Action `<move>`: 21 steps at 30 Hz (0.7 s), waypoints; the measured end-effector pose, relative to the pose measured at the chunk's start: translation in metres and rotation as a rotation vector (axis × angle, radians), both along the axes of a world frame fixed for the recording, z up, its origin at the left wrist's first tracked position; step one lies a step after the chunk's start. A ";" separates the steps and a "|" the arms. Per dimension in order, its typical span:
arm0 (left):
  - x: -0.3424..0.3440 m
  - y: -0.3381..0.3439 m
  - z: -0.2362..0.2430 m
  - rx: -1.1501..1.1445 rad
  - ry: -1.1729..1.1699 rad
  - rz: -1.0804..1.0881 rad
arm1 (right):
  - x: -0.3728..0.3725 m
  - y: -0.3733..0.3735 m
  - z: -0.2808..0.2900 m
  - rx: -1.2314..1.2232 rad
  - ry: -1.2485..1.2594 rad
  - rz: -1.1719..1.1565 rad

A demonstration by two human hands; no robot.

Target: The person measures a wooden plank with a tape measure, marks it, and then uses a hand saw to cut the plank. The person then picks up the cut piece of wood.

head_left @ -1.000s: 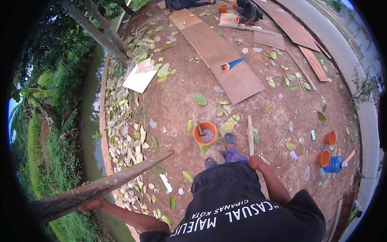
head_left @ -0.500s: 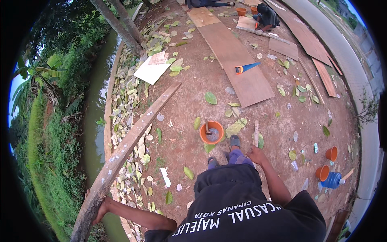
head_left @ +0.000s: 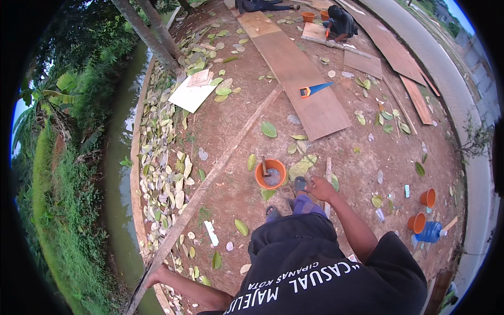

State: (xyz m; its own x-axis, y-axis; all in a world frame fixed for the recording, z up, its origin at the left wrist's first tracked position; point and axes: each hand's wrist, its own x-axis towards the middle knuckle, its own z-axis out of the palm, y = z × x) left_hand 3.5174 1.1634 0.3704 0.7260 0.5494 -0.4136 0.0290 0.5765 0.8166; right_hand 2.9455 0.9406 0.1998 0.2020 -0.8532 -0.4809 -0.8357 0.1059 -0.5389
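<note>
My left hand (head_left: 156,275) is closed round the lower end of a long, weathered wooden plank (head_left: 209,181). The plank slants up and to the right, its far end overlapping the edge of a plywood sheet (head_left: 315,113). My right hand (head_left: 319,188) hangs in front of my legs with its fingers curled; whether anything small is inside them is hidden. Behind that hand a thin wood strip (head_left: 328,169) lies on the ground. An orange bucket (head_left: 271,181) stands just ahead of my feet, with a hammer (head_left: 265,169) in it.
A blue-bladed handsaw (head_left: 316,90) rests on the plywood. At the far right a person (head_left: 341,25) crouches over a board. Orange pots (head_left: 428,198) and a blue water jug (head_left: 431,232) lie to the right. A leaf-strewn bank drops to a water channel (head_left: 118,184) on the left.
The plank's far end has swung right and away, from bare soil to the plywood's edge. My left hand has shifted right, and my right hand has risen slightly leftward.
</note>
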 end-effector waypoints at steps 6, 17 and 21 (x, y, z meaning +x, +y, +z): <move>-0.039 -0.022 -0.082 -0.126 0.114 -0.173 | -0.002 0.032 -0.002 0.140 0.134 0.096; -0.135 -0.124 -0.233 -0.298 0.408 -0.615 | -0.030 0.050 -0.001 0.376 0.124 -0.158; -0.166 -0.187 -0.260 -0.235 0.477 -0.738 | -0.037 0.016 -0.010 0.426 0.167 -0.103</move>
